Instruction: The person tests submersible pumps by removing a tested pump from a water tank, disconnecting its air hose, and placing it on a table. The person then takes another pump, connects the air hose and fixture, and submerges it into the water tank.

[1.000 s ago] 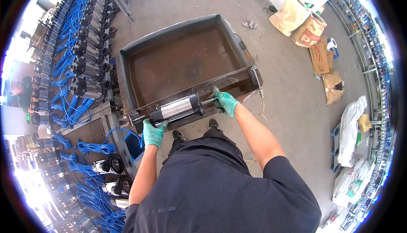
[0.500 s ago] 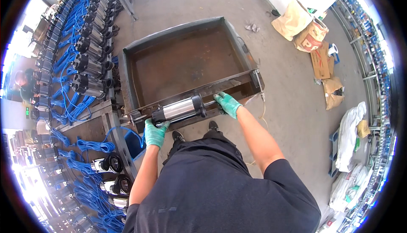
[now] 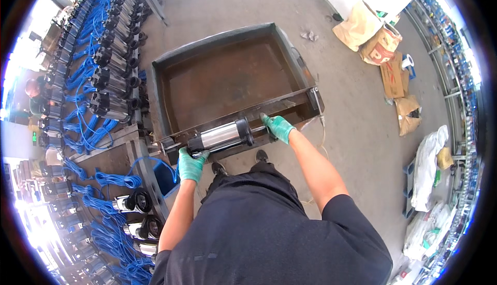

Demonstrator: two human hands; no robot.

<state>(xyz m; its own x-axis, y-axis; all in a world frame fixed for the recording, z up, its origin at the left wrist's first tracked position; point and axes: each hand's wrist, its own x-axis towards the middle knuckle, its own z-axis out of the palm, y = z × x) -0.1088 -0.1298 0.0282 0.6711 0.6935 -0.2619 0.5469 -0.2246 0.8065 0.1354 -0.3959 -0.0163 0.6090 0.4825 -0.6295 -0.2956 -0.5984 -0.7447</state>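
Note:
A submersible pump with a shiny steel barrel and black end pieces lies on its side across the near edge of a water-filled metal tank. My left hand, in a green glove, is closed around the pump's left end from below, next to a blue cable. At the other end, my right hand, gloved the same, is closed on a short metal rod in line with the pump. Its fingertips are partly hidden.
Left of me, long rows of similar pumps and coiled blue cables fill racks. A blue bin stands beside my left forearm. Paper sacks, flattened cardboard and white plastic sacks lie to the right.
Both hands and the pump hold nearly the same place; the whole view has shifted very slightly. A person at the far left edge has moved a little.

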